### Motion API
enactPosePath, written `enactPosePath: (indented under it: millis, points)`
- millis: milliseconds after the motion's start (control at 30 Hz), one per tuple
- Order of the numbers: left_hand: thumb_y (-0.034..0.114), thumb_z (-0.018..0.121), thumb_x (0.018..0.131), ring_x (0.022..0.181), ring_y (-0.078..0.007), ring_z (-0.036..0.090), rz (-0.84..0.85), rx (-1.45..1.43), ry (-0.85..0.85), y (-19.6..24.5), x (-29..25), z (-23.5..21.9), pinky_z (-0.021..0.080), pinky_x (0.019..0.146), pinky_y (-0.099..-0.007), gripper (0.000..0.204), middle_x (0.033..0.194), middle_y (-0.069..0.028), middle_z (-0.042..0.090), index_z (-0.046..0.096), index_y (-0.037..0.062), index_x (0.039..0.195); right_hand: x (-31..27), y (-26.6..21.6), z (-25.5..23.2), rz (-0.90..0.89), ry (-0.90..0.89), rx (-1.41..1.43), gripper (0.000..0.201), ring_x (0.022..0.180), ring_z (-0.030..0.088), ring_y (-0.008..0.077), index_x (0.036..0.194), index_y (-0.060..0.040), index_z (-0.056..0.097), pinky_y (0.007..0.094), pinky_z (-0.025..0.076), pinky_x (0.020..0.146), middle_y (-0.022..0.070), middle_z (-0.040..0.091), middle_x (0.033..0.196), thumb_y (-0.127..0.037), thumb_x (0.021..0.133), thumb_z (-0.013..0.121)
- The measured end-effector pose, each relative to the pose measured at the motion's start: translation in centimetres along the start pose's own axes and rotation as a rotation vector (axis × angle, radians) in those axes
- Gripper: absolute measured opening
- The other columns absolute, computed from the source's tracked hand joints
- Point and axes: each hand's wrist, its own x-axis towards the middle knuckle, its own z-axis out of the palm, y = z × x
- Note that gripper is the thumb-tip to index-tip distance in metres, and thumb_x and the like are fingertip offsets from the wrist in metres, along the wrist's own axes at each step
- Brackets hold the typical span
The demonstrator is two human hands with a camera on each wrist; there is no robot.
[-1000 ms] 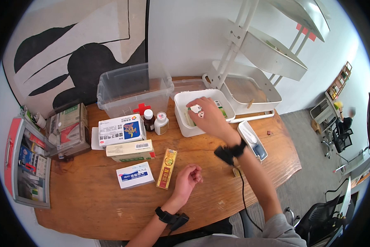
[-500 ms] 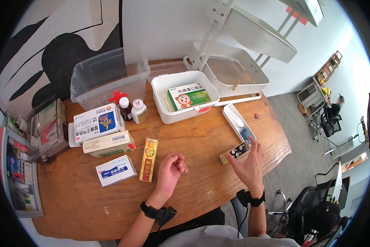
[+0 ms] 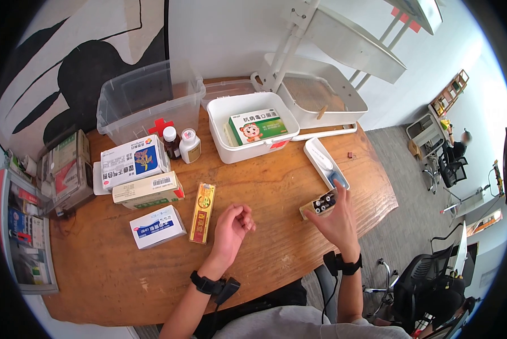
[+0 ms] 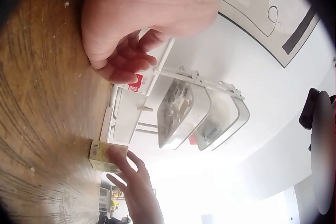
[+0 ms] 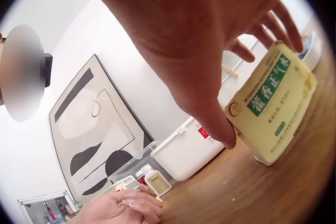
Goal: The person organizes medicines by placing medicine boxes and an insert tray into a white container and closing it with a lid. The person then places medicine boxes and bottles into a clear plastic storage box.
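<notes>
Near the table's right side, my right hand (image 3: 339, 227) reaches over a small open yellow medicine box (image 5: 273, 103) with several dark, white-topped vials (image 3: 324, 202) standing in it. Thumb and fingers are spread wide about the box, the thumb tip right at one end in the right wrist view. The box stands on the wooden table (image 3: 265, 282). My left hand (image 3: 231, 234) hovers low over the table, fingers loosely curled, holding nothing. Beside it lies a long gold and red carton (image 3: 202, 212). Farther left is a white and blue medicine box (image 3: 157, 227).
A white bin (image 3: 248, 152) holds a green and white medicine box (image 3: 257, 127). Left of it stand a brown bottle (image 3: 171, 144), a white bottle (image 3: 190, 148) and more cartons (image 3: 135, 164). A narrow white tray (image 3: 319, 155) lies behind the vial box. A white shelf cart (image 3: 321, 107) stands behind.
My right hand has left the white bin and come down to the vial box at the right, its thumb shifting toward the box's end. The left hand stays loosely curled.
</notes>
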Motion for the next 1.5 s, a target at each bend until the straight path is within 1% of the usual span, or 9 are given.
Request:
enactPosePath:
  millis: [333, 600, 900, 1000, 1167, 1300, 1400, 1467, 1500]
  points:
    - [0.022, 0.055, 0.110, 0.076, -0.0154, 0.053, 0.003, 0.005, -0.002, 0.0, 0.0, 0.0, 0.048, 0.080, -0.0365, 0.019, 0.079, -0.0012, 0.053, 0.061, 0.0060, 0.103, 0.5, 0.0, 0.6, 0.035, -0.081, 0.115, 0.104, 0.136, 0.054, 0.0449, 0.157, 0.0009, 0.040, 0.0493, 0.048, 0.112, 0.0272, 0.051, 0.144, -0.033, 0.075, 0.095]
    - [0.022, 0.051, 0.112, 0.077, -0.0146, 0.056, 0.013, 0.021, -0.022, -0.3, 0.2, -0.6, 0.051, 0.080, -0.0352, 0.021, 0.082, -0.0017, 0.055, 0.063, 0.0047, 0.108, -0.4, -3.7, 1.2, -0.333, -0.394, 0.314, 0.103, 0.141, 0.053, 0.0411, 0.157, -0.0030, 0.044, 0.0456, 0.044, 0.119, 0.0230, 0.049, 0.151, -0.027, 0.073, 0.098]
    - [0.024, 0.054, 0.110, 0.080, -0.0146, 0.053, 0.000, 0.034, 0.003, -0.3, 0.1, -0.3, 0.049, 0.081, -0.0351, 0.020, 0.084, 0.0000, 0.053, 0.063, 0.0067, 0.109, -0.1, -6.7, 0.7, -0.634, -0.615, 0.313, 0.087, 0.149, 0.040, 0.0485, 0.158, -0.0126, 0.050, 0.0540, 0.042, 0.121, 0.0287, 0.035, 0.163, -0.015, 0.080, 0.088]
    - [0.023, 0.050, 0.113, 0.080, -0.0136, 0.055, 0.017, 0.032, -0.012, -0.4, 0.2, -0.3, 0.049, 0.079, -0.0317, 0.024, 0.084, -0.0014, 0.056, 0.064, 0.0036, 0.109, -2.5, -8.1, 0.4, -0.545, -0.467, 0.256, 0.074, 0.143, 0.049, 0.0510, 0.153, -0.0122, 0.055, 0.0545, 0.049, 0.113, 0.0310, 0.036, 0.163, -0.018, 0.085, 0.085]
    - [0.023, 0.048, 0.113, 0.079, -0.0133, 0.053, 0.076, 0.046, 0.045, -0.9, 0.0, -0.1, 0.047, 0.076, -0.0319, 0.025, 0.083, -0.0007, 0.054, 0.063, 0.0036, 0.109, -4.8, -10.7, 5.3, -0.237, -0.146, 0.216, 0.043, 0.110, 0.070, 0.0509, 0.136, -0.0111, 0.062, 0.0518, 0.062, 0.086, 0.0316, 0.051, 0.150, -0.018, 0.095, 0.076]
    - [0.024, 0.049, 0.112, 0.076, -0.0126, 0.050, 0.180, -0.090, 0.079, -0.8, -0.4, -0.1, 0.045, 0.075, -0.0329, 0.024, 0.080, 0.0000, 0.050, 0.062, 0.0043, 0.107, -4.5, -11.5, 6.1, -0.169, -0.146, 0.148, 0.033, 0.107, 0.071, 0.0486, 0.130, -0.0095, 0.064, 0.0528, 0.061, 0.081, 0.0255, 0.061, 0.140, -0.012, 0.098, 0.072]
    - [0.024, 0.050, 0.112, 0.075, -0.0121, 0.048, 0.222, -0.065, 0.100, -0.5, -0.5, 0.0, 0.045, 0.074, -0.0328, 0.023, 0.078, 0.0006, 0.048, 0.061, 0.0052, 0.106, -3.9, -10.5, 6.1, -0.166, -0.073, 0.243, 0.030, 0.104, 0.073, 0.0433, 0.129, -0.0079, 0.066, 0.0488, 0.060, 0.083, 0.0190, 0.070, 0.128, -0.008, 0.100, 0.071]
    - [0.023, 0.049, 0.112, 0.077, -0.0124, 0.051, 0.222, -0.058, 0.094, -0.5, -0.3, -0.2, 0.046, 0.076, -0.0327, 0.022, 0.081, -0.0001, 0.051, 0.061, 0.0049, 0.108, -3.3, -9.5, 6.3, -0.153, 0.015, 0.438, 0.023, 0.094, 0.074, 0.0325, 0.123, -0.0045, 0.068, 0.0419, 0.056, 0.081, 0.0182, 0.073, 0.115, -0.004, 0.100, 0.072]
    - [0.022, 0.049, 0.113, 0.079, -0.0127, 0.053, 0.221, -0.046, 0.083, -0.5, -0.3, -0.3, 0.048, 0.078, -0.0326, 0.022, 0.083, -0.0007, 0.053, 0.062, 0.0046, 0.110, -3.1, -8.5, 6.7, -0.165, 0.007, 0.465, 0.026, 0.095, 0.072, 0.0190, 0.129, -0.0034, 0.065, 0.0345, 0.055, 0.081, 0.0130, 0.074, 0.115, -0.007, 0.104, 0.071]
